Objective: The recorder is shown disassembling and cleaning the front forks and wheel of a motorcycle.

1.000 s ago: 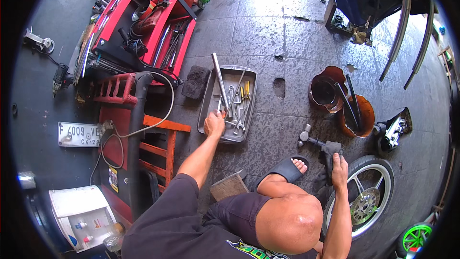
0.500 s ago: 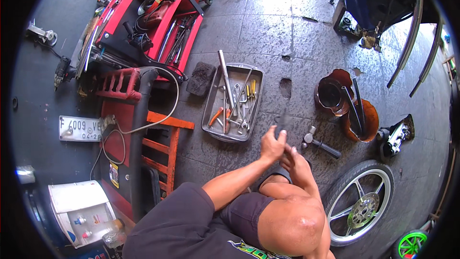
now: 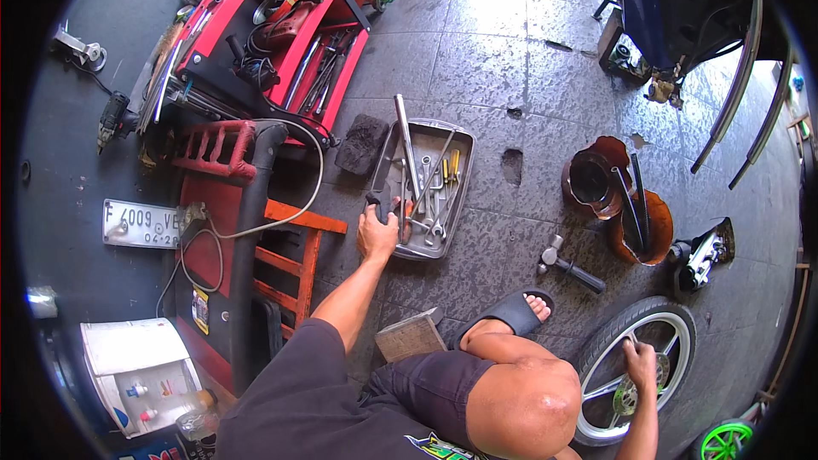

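My left hand (image 3: 377, 234) reaches over the near left rim of a grey metal tray (image 3: 419, 253). Its fingers are bent round a small dark object (image 3: 372, 199) that I cannot make out. In the tray lie a long silver bar (image 3: 405, 138), several wrenches (image 3: 437, 228) and yellow-handled screwdrivers (image 3: 455, 163). At the right, my right hand (image 3: 641, 364) is closed at the upper part of a motorcycle wheel (image 3: 599, 387) with white spokes and a black tyre, seemingly round a spoke. A disc (image 3: 626, 398) sits at the wheel's hub, partly behind my forearm.
A hammer (image 3: 573, 268) lies on the floor between tray and wheel. Rusty round containers (image 3: 652, 234) with dark tubes stand beyond it. A red tool cart (image 3: 341, 77), an orange frame (image 3: 302, 281) and a wooden block (image 3: 411, 336) are at the left. My sandalled foot (image 3: 520, 313) is near the middle.
My hands were together above the floor by the hammer. The left has moved left to the tray, the right has moved right to the wheel. My foot and the wooden block have come into sight.
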`<state>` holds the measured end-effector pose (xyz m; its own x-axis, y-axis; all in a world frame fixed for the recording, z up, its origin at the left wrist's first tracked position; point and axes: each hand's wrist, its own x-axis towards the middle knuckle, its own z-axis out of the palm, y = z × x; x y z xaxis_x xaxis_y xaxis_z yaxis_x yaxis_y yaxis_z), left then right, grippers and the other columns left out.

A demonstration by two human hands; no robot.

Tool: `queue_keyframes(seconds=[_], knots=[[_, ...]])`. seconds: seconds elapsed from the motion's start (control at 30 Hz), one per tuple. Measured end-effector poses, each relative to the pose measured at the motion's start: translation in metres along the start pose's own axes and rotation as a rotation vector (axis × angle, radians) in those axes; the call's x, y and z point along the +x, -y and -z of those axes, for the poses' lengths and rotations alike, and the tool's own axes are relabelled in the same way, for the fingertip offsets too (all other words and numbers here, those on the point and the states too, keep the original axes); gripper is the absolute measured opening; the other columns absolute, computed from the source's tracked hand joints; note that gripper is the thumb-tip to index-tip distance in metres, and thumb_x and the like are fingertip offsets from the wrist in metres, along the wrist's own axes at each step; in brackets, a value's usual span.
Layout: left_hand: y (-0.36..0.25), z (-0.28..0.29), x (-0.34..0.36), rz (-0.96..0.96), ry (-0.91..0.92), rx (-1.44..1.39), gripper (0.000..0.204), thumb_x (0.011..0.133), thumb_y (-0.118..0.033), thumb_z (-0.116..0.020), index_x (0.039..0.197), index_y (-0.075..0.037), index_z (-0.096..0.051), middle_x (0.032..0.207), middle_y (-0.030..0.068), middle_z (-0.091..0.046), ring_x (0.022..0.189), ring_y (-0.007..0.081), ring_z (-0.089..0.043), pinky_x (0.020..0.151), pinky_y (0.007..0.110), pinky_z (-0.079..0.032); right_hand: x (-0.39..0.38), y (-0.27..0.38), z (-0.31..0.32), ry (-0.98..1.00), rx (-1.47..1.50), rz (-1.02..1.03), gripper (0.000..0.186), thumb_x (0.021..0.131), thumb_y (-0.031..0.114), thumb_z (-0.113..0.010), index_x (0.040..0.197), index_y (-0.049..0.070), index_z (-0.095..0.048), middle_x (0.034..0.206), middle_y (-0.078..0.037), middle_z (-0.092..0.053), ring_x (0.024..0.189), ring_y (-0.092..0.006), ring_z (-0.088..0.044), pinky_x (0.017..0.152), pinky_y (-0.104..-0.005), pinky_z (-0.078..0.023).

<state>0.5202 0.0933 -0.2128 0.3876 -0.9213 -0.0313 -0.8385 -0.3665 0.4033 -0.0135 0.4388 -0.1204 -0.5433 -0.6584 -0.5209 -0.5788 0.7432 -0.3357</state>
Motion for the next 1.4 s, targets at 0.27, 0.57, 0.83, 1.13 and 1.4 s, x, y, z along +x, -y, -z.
queue_keyframes(seconds=[0.27,0.57,0.83,1.13,1.4], knots=[[-0.006,-0.011,-0.006,-0.002,-0.027,0.253,0.061,0.079,-0.046,-0.069,0.128,-0.010,-0.059,0.133,0.0157,-0.050,0.127,0.0356,-0.043,0.106,0.050,-0.033,-0.052,-0.071,0.059,-0.075,-0.161,-0.114,0.033,0.083,0.021,-0.066,0.078,-0.011,-0.063,0.069,-0.026,-0.064,0.065,-0.0367,-0.065,0.062,-0.0452,-0.048],[-0.011,-0.033,0.025,-0.592,0.054,-0.011,0.021,0.084,-0.018,-0.065,0.103,-0.008,-0.068,0.103,0.0104,-0.067,0.100,0.0295,-0.060,0.090,0.042,-0.045,-0.083,-0.082,0.047,-0.048,0.035,-0.224,0.031,0.087,0.021,-0.064,0.077,-0.008,-0.061,0.064,-0.016,-0.064,0.056,-0.0214,-0.062,0.057,-0.0368,-0.048],[-0.048,-0.057,-0.008,-0.272,0.332,0.300,0.025,0.089,-0.024,-0.058,0.088,-0.004,-0.071,0.094,0.0200,-0.071,0.088,0.0401,-0.069,0.078,0.050,-0.055,-0.104,-0.070,0.050,-0.073,0.113,-0.266,0.029,0.088,0.019,-0.062,0.080,-0.008,-0.062,0.063,-0.012,-0.063,0.057,-0.0175,-0.062,0.054,-0.0332,-0.049],[-0.072,-0.099,-0.026,0.083,0.241,0.276,0.030,0.095,-0.024,-0.048,0.116,-0.002,-0.053,0.113,0.0187,-0.059,0.106,0.0393,-0.062,0.086,0.051,-0.051,-0.120,-0.050,0.069,-0.089,-0.016,-0.241,0.041,0.088,0.039,-0.060,0.085,-0.002,-0.066,0.071,-0.017,-0.066,0.067,-0.0271,-0.064,0.066,-0.0417,-0.049],[-0.023,-0.141,0.070,0.008,0.157,0.222,0.030,0.087,-0.023,-0.053,0.099,-0.001,-0.071,0.105,0.0268,-0.067,0.099,0.0419,-0.066,0.086,0.051,-0.051,-0.156,-0.113,0.064,-0.204,0.284,-0.524,0.041,0.087,0.034,-0.065,0.099,-0.005,-0.069,0.080,-0.013,-0.070,0.074,-0.0207,-0.068,0.073,-0.0351,-0.053]])
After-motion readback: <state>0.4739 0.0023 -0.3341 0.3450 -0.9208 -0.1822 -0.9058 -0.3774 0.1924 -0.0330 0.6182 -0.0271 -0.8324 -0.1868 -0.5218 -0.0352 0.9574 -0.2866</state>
